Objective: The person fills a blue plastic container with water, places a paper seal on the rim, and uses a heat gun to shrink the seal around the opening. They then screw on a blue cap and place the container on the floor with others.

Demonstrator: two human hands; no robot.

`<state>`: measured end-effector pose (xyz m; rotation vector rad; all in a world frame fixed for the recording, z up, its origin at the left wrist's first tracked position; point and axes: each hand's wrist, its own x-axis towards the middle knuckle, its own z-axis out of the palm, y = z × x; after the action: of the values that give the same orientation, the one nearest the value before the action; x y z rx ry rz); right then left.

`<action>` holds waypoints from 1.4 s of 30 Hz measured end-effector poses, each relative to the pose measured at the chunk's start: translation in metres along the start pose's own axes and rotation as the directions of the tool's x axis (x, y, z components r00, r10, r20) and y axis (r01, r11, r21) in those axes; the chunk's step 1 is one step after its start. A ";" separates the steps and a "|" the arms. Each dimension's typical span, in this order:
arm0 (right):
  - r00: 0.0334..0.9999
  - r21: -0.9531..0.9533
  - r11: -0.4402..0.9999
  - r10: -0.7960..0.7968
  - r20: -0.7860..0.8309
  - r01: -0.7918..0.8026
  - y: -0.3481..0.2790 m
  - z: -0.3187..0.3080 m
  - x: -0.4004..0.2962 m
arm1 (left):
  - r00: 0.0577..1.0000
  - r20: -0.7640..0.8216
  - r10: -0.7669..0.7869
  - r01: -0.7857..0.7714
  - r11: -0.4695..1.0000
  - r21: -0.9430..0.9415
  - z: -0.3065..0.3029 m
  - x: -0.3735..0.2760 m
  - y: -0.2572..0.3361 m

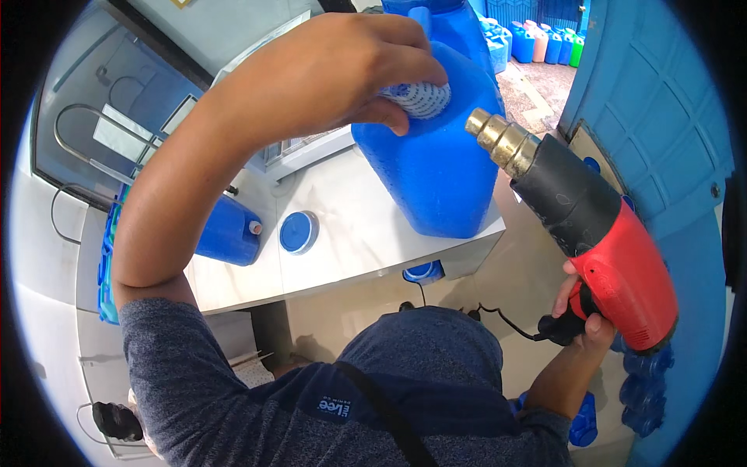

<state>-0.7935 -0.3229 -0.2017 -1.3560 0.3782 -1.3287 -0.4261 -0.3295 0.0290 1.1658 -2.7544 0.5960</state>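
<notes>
My left hand reaches over a large blue plastic jug standing at the counter's edge. Its thumb and fingers grip a white, printed plastic seal around the jug's mouth; the hand hides part of the seal. My right hand holds a red and black heat gun by its grip. The stepped metal nozzle points up and left towards the jug, apart from it. On the counter left of the jug lies a round blue lid or lidded tub.
A smaller blue container lies on the white counter. Behind stands another blue jug. A blue door is at right, colored jugs beyond it. A black cord hangs from the heat gun.
</notes>
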 end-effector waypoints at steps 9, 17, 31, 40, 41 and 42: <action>0.996 0.053 0.996 0.068 0.062 -0.071 0.002 -0.007 -0.005 | 1.000 -0.016 -0.010 0.009 0.999 -0.049 0.002 -0.003 -0.004; 0.988 0.004 0.996 0.090 0.127 -0.091 0.002 -0.001 0.002 | 0.999 -0.031 0.009 -0.012 0.996 -0.088 0.004 -0.004 -0.010; 0.971 0.087 0.992 0.071 0.230 -0.093 0.012 -0.004 0.014 | 1.000 -0.028 -0.002 -0.001 0.993 -0.115 0.006 -0.006 -0.012; 0.989 0.103 0.991 0.067 0.135 -0.081 0.015 -0.007 0.010 | 0.999 -0.032 -0.015 0.010 0.992 -0.129 0.007 -0.009 -0.013; 0.988 0.080 0.995 0.050 0.149 -0.062 0.014 -0.007 0.009 | 0.999 -0.031 -0.018 0.014 0.992 -0.122 0.007 -0.009 -0.013; 0.986 0.058 0.997 0.034 0.161 -0.044 0.013 -0.007 0.009 | 0.999 -0.033 -0.024 0.020 0.993 -0.121 0.008 -0.009 -0.013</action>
<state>-0.7912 -0.3374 -0.2104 -1.3857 0.2518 -1.1808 -0.4104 -0.3345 0.0238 1.1470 -2.7032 0.4365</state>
